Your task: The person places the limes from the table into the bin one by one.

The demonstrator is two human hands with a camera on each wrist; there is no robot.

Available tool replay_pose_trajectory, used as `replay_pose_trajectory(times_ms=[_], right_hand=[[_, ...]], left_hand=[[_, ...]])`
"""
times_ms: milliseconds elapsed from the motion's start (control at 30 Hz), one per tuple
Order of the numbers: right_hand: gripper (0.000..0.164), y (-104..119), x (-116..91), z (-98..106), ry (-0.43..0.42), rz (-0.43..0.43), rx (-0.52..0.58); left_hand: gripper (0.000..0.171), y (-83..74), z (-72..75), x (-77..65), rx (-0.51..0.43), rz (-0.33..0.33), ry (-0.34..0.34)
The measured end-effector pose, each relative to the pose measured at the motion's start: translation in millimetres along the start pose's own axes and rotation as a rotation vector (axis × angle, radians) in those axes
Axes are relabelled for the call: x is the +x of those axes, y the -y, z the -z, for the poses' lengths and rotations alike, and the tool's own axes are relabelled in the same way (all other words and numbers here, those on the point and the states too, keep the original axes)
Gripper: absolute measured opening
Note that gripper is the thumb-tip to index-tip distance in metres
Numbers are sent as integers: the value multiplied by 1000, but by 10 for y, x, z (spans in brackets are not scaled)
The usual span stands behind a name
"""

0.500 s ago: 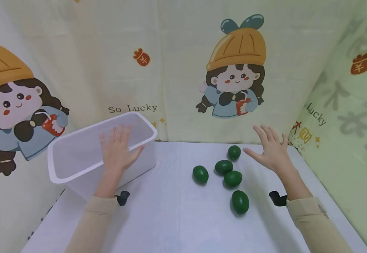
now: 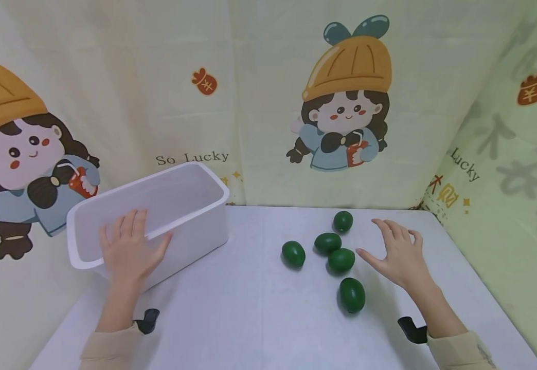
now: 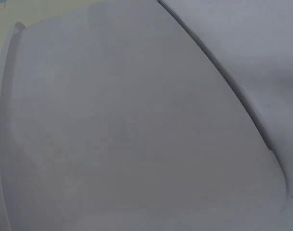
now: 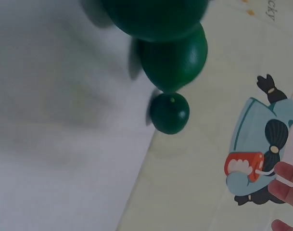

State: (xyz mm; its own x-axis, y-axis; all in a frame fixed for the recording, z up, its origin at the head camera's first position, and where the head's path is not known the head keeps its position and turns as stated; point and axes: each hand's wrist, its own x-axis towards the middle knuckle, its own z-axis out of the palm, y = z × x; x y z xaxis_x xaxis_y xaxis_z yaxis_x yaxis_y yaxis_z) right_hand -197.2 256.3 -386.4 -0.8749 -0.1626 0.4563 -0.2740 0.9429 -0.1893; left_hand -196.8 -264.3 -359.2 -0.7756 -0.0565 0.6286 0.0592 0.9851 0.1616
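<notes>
My left hand (image 2: 129,252) is at the near side of a white rectangular bin (image 2: 213,218), fingers spread over its near rim. Whether it touches the rim, I cannot tell. The bin's outer wall (image 3: 136,120) fills most of the left wrist view. On the right, my right hand (image 2: 400,257) hovers beside several dark green oval fruits, with thumb and fingers apart and nothing between them. The nearest fruit to me (image 2: 352,295) lies apart from the others, as does the leftmost one (image 2: 293,254). In the right wrist view, fingertips (image 4: 286,190) show at the right edge, away from a fruit (image 4: 170,113).
A white cloth covers the table (image 2: 231,313). Behind it hangs a pale curtain (image 2: 259,103) printed with cartoon figures, and another patterned cloth (image 2: 504,216) borders the right side.
The left hand has moved left and toward me along the bin. My right hand has drawn slightly back and lower, its fingers more bent. Bin and fruits have stayed in place.
</notes>
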Motion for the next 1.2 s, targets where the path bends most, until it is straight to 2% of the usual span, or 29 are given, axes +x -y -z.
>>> replay_pose_trajectory(times_ms=[233, 467, 700, 900, 1067, 1200], right_hand=[[76, 84, -251, -139, -1, 15, -46], [76, 162, -443, -224, 30, -41, -79], [73, 218, -603, -310, 35, -96, -70], [71, 246, -700, -391, 49, -124, -80], [73, 292, -760, -432, 97, -141, -88], [76, 332, -803, -458, 147, -169, -101]], left_hand=[[72, 177, 58, -182, -8, 12, -41], [81, 254, 81, -279, -1, -23, -92], [79, 314, 89, -360, 30, -32, -66], [88, 357, 85, -411, 59, -43, -76], [87, 372, 54, -438, 64, -75, -127], [80, 389, 7, -458, 79, -118, -202]])
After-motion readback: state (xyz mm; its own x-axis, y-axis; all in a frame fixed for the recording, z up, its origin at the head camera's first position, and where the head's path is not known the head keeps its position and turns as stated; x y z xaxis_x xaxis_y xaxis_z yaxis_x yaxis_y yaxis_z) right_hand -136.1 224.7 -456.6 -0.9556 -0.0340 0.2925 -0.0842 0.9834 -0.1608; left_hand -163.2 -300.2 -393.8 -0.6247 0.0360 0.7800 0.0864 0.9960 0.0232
